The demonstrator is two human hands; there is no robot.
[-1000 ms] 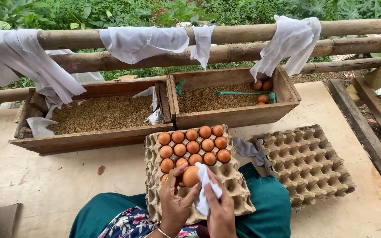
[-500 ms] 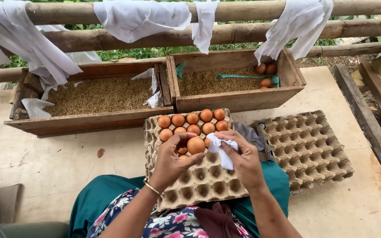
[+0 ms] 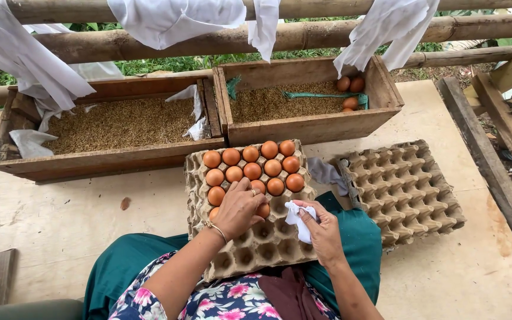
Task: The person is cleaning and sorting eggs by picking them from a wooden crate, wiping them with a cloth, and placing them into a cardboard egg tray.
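Egg (image 3: 263, 210) sits under the left hand (image 3: 239, 207), fingers curled over it, probably gripping, in the tray (image 3: 268, 249); right hand (image 3: 321, 228) just beside pinches a cloth (image 3: 296, 214).

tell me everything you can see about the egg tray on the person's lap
The egg tray is a moulded grey-brown pulp carton with rows of round cups, worn at its edges. It lies flat across the person's lap on teal cloth, its far edge close to the wooden box. Brown eggs fill its far rows; the near cups are bare. The left hand rests on it, setting an egg into a cup. The right hand, holding a white cloth, lies on its right edge.
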